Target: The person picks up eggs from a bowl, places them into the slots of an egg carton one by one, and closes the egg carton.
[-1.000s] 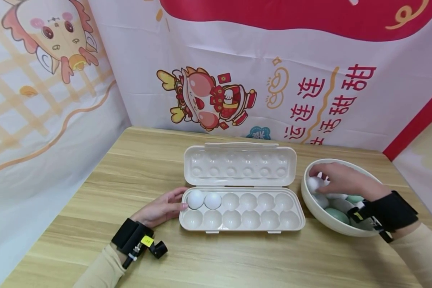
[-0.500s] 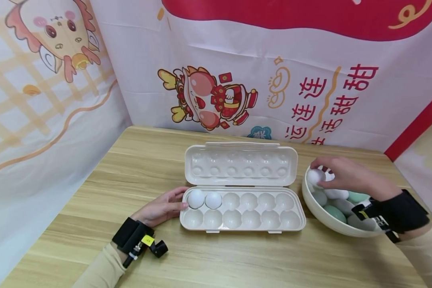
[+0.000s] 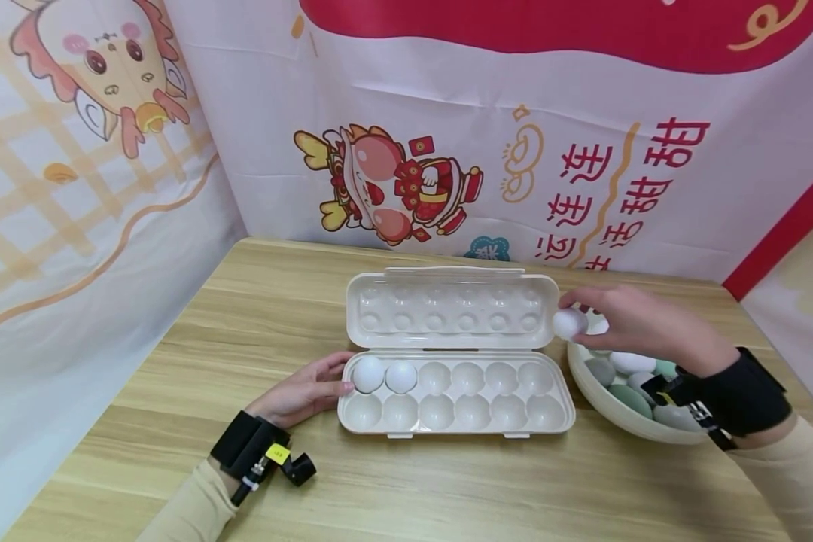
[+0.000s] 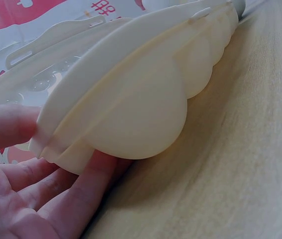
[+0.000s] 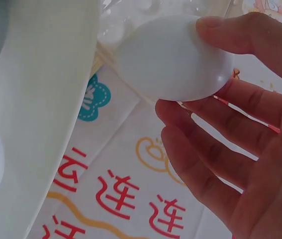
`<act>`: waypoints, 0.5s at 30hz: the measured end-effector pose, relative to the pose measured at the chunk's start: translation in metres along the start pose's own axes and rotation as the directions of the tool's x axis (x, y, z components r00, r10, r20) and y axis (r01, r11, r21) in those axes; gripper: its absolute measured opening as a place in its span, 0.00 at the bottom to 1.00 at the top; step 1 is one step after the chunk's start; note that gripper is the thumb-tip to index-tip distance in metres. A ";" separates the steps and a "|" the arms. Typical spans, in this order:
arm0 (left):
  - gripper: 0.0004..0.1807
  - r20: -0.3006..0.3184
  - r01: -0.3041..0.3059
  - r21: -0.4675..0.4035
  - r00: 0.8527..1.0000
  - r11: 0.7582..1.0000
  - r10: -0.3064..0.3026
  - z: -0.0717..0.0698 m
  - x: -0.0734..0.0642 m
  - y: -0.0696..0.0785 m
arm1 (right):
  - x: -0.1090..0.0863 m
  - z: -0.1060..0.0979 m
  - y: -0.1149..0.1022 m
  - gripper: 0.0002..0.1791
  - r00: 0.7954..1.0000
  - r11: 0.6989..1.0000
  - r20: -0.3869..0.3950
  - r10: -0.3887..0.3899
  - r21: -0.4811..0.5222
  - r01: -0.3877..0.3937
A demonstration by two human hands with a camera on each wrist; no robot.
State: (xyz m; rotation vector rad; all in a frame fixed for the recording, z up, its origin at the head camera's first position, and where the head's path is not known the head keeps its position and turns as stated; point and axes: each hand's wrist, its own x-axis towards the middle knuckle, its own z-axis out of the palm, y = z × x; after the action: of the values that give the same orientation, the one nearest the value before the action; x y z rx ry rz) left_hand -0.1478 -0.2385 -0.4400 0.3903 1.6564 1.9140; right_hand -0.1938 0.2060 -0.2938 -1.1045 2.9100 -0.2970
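My right hand (image 3: 640, 324) has a white egg (image 3: 570, 324) pinched between the thumb and the fingertips. The egg is up in the air just beside the left rim of the bowl (image 3: 599, 412), near the right end of the open lid (image 3: 450, 301). From the right wrist I see my thumb lying on one side of the shell and my fingers on the other, with the bowl's pale wall close by.

My left hand (image 3: 305, 391) grips the left end of the egg box (image 3: 436, 412), the thumb at the rim; from the left wrist, other fingers show below the edge, against the rounded cups. The box stands on the wooden worktop (image 3: 244, 331), its lid tipped back towards the wall cloth (image 3: 264, 98). Two white eggs sit side by side in the back row: the first egg (image 3: 369, 374) in the leftmost cup, the second egg (image 3: 401, 376) in the next one along.

The bowl is to the right of the box, under my right hand, and holds more eggs, among them a green egg (image 3: 630, 402) and a white one behind it. I wear a black strap on each wrist.
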 end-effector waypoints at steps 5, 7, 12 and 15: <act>0.31 -0.001 -0.004 -0.001 1.000 1.000 0.004 0.000 0.001 -0.001 | 0.007 0.007 -0.008 0.24 1.000 1.000 -0.008 -0.027 0.006 0.027; 0.31 -0.004 -0.002 -0.001 1.000 1.000 0.002 0.000 0.001 -0.001 | 0.008 0.011 -0.011 0.24 1.000 1.000 -0.003 -0.026 0.016 0.026; 0.31 -0.009 0.003 -0.004 1.000 1.000 -0.003 0.000 0.001 -0.001 | 0.012 0.016 -0.017 0.23 0.999 0.999 0.001 -0.036 0.042 0.035; 0.31 -0.013 0.003 -0.004 1.000 1.000 -0.003 -0.001 0.001 -0.001 | 0.016 0.018 -0.021 0.22 0.998 0.997 -0.006 -0.055 0.049 0.055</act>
State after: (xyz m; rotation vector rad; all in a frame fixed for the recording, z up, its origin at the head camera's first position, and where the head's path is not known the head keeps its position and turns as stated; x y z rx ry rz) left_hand -0.1484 -0.2385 -0.4410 0.3747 1.6606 1.9207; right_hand -0.1901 0.1769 -0.3072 -1.1798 2.8636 -0.3708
